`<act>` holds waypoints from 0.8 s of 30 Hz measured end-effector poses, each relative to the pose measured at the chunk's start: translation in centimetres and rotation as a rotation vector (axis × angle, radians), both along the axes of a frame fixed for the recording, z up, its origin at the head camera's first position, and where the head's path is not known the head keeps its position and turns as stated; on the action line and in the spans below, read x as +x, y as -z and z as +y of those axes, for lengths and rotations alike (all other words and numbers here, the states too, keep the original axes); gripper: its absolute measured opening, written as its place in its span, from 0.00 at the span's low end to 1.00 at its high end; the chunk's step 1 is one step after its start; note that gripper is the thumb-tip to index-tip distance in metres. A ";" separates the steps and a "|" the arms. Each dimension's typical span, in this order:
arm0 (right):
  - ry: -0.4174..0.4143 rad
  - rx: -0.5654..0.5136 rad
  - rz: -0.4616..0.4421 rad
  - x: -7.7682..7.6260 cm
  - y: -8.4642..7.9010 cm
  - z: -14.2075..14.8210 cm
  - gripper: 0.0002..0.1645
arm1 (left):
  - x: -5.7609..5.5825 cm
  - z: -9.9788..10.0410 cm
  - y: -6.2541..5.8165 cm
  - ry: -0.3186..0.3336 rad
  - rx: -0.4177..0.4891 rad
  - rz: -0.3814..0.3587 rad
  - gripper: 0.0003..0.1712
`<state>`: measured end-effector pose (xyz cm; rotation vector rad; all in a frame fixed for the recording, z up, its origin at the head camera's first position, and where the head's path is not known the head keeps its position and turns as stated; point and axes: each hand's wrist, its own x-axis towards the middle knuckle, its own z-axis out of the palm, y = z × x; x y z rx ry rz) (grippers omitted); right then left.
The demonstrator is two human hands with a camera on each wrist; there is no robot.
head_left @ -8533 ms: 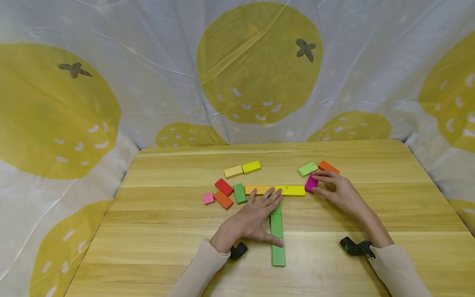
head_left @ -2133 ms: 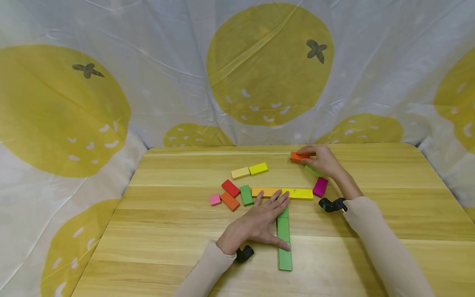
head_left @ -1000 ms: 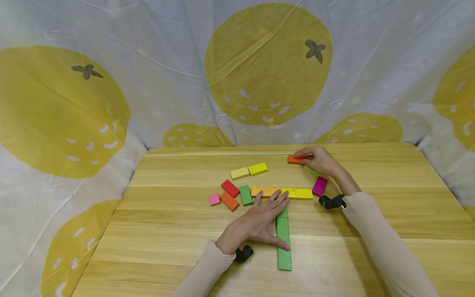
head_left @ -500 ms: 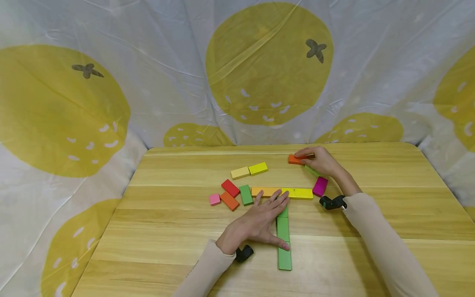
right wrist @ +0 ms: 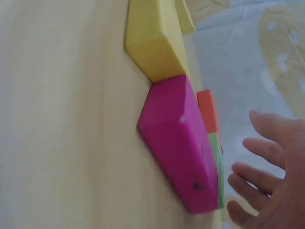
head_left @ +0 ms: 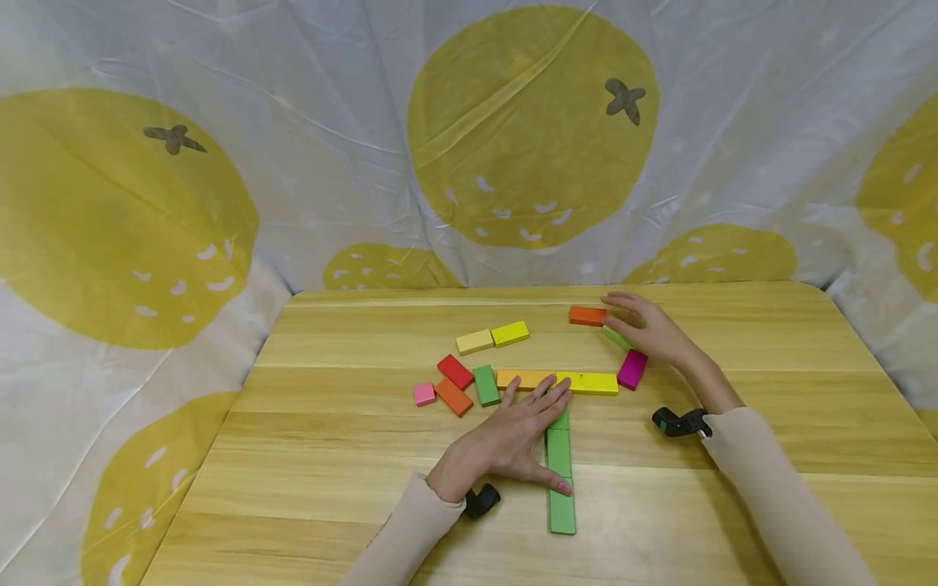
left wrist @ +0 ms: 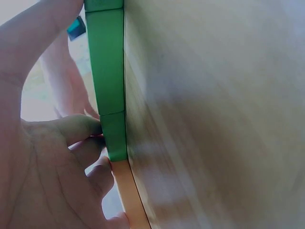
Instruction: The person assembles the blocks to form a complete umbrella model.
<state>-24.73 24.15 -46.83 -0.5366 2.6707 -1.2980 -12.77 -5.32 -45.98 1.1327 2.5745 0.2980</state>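
My left hand lies with fingers spread over a T of flat wooden blocks. Its fingertips rest near where the light orange block and yellow block meet, and its thumb touches the column of green blocks. In the left wrist view that green column ends against the orange block. Fingers loosely extended and holding nothing, my right hand hovers beside an orange-red block. It partly hides a light green block. A magenta block touches the yellow block's right end.
Left of the T, a green block, a red block, another orange-red block and a small pink block lie close together. Behind them sit a pale yellow block and a bright yellow block. A patterned cloth hangs behind the wooden table.
My right hand took the orange-red block leftward to the light green block's far end. Now it has let go and drawn back rightward. Earlier it placed the magenta block. My left hand stays put.
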 end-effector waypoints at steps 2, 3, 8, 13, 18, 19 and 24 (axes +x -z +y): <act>0.009 0.010 -0.011 0.7 0.1 0.6 0.34 | 0.0 0.0 0.0 0.001 0.000 -0.002 0.75; 0.014 0.018 -0.015 1.1 0.1 0.9 0.36 | 0.0 0.0 0.0 0.001 0.000 -0.001 0.75; -0.013 0.036 -0.081 2.9 0.5 1.7 0.42 | 0.0 0.1 -0.1 -0.001 -0.004 -0.008 0.75; -0.064 0.053 -0.118 4.2 0.8 2.1 0.46 | 0.0 0.1 -0.2 -0.004 -0.008 -0.014 0.75; -0.069 0.043 -0.110 5.3 1.7 2.8 0.47 | 0.0 0.2 0.0 0.004 -0.003 -0.009 0.74; -0.069 0.039 -0.103 5.4 2.0 2.9 0.46 | 0.0 0.2 0.0 0.005 -0.002 -0.008 0.74; -0.081 0.029 -0.025 6.0 3.0 3.2 0.44 | 0.0 0.1 0.0 0.006 -0.002 -0.001 0.74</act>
